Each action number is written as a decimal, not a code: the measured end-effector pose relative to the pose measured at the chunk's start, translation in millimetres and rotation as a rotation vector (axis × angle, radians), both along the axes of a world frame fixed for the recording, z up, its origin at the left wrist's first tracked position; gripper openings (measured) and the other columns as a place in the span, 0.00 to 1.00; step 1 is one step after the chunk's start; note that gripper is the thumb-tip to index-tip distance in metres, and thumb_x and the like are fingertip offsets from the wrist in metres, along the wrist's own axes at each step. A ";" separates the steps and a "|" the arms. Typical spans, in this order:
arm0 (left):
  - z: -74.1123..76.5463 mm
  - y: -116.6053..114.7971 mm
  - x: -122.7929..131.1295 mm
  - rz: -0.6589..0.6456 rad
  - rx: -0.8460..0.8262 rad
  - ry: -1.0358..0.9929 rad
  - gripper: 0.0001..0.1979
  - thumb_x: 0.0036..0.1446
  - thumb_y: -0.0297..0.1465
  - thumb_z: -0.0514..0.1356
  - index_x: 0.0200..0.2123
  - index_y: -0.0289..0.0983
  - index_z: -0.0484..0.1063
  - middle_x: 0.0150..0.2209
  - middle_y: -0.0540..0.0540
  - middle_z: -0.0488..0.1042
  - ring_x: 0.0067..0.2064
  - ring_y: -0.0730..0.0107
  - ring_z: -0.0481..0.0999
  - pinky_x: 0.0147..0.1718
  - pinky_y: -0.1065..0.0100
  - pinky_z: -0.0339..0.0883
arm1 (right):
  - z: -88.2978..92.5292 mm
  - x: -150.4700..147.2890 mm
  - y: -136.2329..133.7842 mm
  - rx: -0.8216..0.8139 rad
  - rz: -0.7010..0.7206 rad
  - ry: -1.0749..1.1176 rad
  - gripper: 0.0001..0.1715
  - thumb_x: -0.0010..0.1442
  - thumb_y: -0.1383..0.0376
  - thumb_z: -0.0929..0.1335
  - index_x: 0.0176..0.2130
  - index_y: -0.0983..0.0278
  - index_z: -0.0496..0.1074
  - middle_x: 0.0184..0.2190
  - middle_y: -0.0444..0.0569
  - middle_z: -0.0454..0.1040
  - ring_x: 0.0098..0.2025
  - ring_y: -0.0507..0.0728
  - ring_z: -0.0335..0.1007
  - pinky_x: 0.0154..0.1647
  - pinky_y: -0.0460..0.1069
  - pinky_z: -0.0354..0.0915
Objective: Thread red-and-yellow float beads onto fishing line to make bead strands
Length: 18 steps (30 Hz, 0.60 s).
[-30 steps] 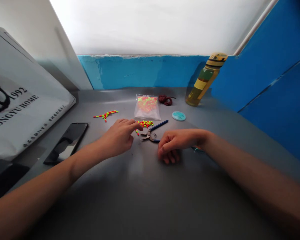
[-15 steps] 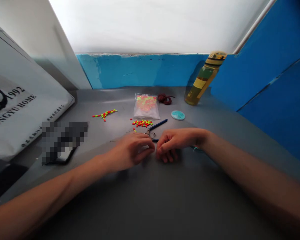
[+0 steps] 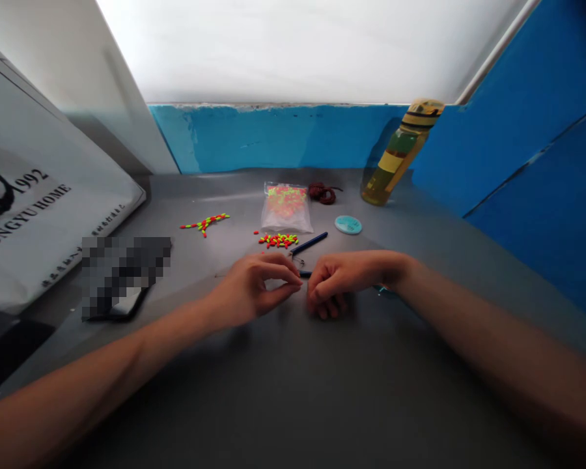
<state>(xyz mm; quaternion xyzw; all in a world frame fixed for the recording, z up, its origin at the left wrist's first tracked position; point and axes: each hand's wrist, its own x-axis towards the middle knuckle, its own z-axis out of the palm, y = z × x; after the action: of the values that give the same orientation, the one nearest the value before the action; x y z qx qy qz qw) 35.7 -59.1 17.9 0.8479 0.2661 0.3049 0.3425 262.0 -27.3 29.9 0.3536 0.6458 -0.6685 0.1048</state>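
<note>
My grey tabletop [image 3: 293, 397] fills the lower and middle frame, its sheen brightest toward the back. Behind it runs a light-blue wall strip [image 3: 254, 140] with a chipped upper edge, below a bright white panel [image 3: 297, 52]; a deeper blue wall [image 3: 522, 150] closes the right side. A white printed bag [image 3: 43, 195] fills the left edge, and a yellow-green bottle [image 3: 389, 166] stands at upper right.

My left forearm comes in from the lower left, and my left hand [image 3: 251, 290] is at mid-frame, palm inward, with thumb and index fingertips brought close together; I cannot tell whether they pinch anything. My right forearm enters from the lower right, its wrist bent, and my right hand [image 3: 334, 283] sits just beside the left, fingers curled under; I cannot tell what, if anything, they grip.

The blue-handled pliers [image 3: 310, 243] lie at centre, partly hidden behind my hands. The red-and-yellow bead pile [image 3: 279, 241] is just above my left hand in the frame, before the clear bead packet [image 3: 287, 212].
</note>
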 end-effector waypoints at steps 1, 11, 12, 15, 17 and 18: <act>0.2 0.2 0.2 0.000 -0.021 -0.015 0.06 0.61 0.30 0.63 0.35 0.38 0.81 0.40 0.43 0.79 0.41 0.66 0.78 0.43 0.64 0.70 | 0.0 -0.1 0.0 0.000 0.000 0.001 0.14 0.55 0.64 0.68 0.36 0.68 0.80 0.29 0.46 0.79 0.27 0.49 0.74 0.28 0.42 0.69; 1.6 4.6 -2.8 0.009 -0.062 0.072 0.08 0.63 0.31 0.60 0.38 0.37 0.80 0.39 0.44 0.79 0.40 0.67 0.77 0.41 0.65 0.69 | 0.1 -0.6 0.3 0.008 0.006 -0.003 0.14 0.53 0.64 0.68 0.36 0.68 0.80 0.28 0.46 0.79 0.27 0.50 0.74 0.27 0.43 0.69; 0.9 5.0 -3.0 0.013 -0.057 0.083 0.08 0.64 0.31 0.59 0.38 0.37 0.79 0.39 0.45 0.79 0.40 0.68 0.76 0.41 0.66 0.68 | 0.2 -0.6 0.4 0.006 0.005 -0.005 0.14 0.53 0.64 0.68 0.36 0.68 0.80 0.28 0.47 0.79 0.27 0.50 0.74 0.27 0.43 0.69; 0.6 5.3 -3.2 0.026 -0.060 0.100 0.08 0.65 0.32 0.58 0.38 0.36 0.77 0.38 0.45 0.78 0.40 0.68 0.75 0.41 0.66 0.68 | 0.2 -0.5 0.6 0.007 0.008 -0.008 0.14 0.53 0.63 0.68 0.36 0.68 0.80 0.29 0.47 0.79 0.27 0.49 0.74 0.27 0.43 0.69; 2.6 4.9 -3.3 0.025 -0.067 0.103 0.10 0.66 0.33 0.57 0.38 0.36 0.76 0.37 0.46 0.78 0.39 0.69 0.75 0.40 0.66 0.68 | 0.1 -0.5 0.8 0.011 0.012 -0.006 0.14 0.54 0.63 0.68 0.36 0.68 0.80 0.29 0.46 0.79 0.27 0.49 0.74 0.28 0.43 0.69; 4.1 4.7 -3.6 0.018 -0.067 0.109 0.10 0.67 0.34 0.56 0.39 0.36 0.76 0.37 0.46 0.78 0.39 0.69 0.75 0.41 0.66 0.68 | 0.0 -0.4 1.0 0.013 0.013 -0.004 0.14 0.54 0.63 0.68 0.36 0.68 0.80 0.29 0.46 0.79 0.27 0.49 0.74 0.28 0.43 0.69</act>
<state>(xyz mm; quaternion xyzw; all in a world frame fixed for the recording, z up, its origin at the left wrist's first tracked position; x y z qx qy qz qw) 32.1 -54.4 22.0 0.8488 0.3022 0.2521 0.3530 261.6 -26.3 29.9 0.3515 0.6520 -0.6630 0.1083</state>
